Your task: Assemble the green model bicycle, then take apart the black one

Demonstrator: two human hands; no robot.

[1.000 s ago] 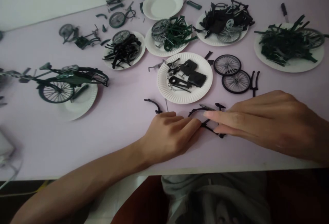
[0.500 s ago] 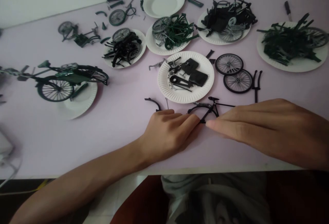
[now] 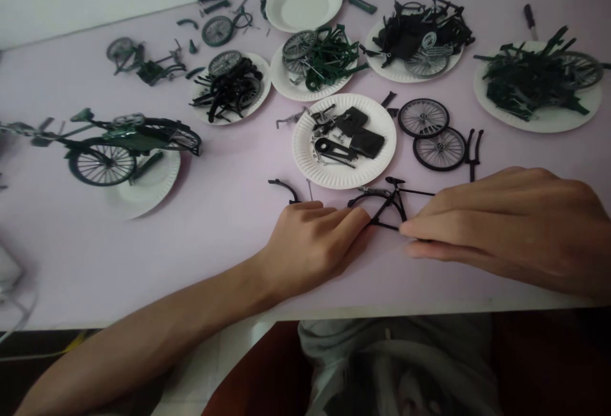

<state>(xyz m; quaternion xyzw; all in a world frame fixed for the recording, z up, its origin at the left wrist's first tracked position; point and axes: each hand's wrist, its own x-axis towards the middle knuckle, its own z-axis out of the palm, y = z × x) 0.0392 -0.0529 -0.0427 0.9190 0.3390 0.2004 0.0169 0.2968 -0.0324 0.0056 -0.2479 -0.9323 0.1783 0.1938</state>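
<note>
A black model bicycle frame [image 3: 395, 200] with a saddle and a curved rear mudguard is held low over the near part of the table. My left hand [image 3: 317, 241] is closed, its thumb and forefinger pinching the frame's lower rear end. At the frame's front, my right hand [image 3: 501, 231] has its fingers closed at the lower tube; the fingertips partly hide the front end. Just behind my left hand lie a black curved mudguard [image 3: 284, 188] and a thin metal rod [image 3: 310, 191]. A black fork [image 3: 473, 155] lies beyond my right hand.
Two black-rimmed wheels [image 3: 439, 149] overlap beside a paper plate [image 3: 298, 155] of small black parts. Further plates of bicycle parts [image 3: 539, 82] stand behind. An assembled green model bicycle [image 3: 128, 142] is at left. A screwdriver [image 3: 529, 16] lies at back right.
My right hand has shifted slightly right along the frame, uncovering more of its lower tube. My left hand keeps its pinch in nearly the same place.
</note>
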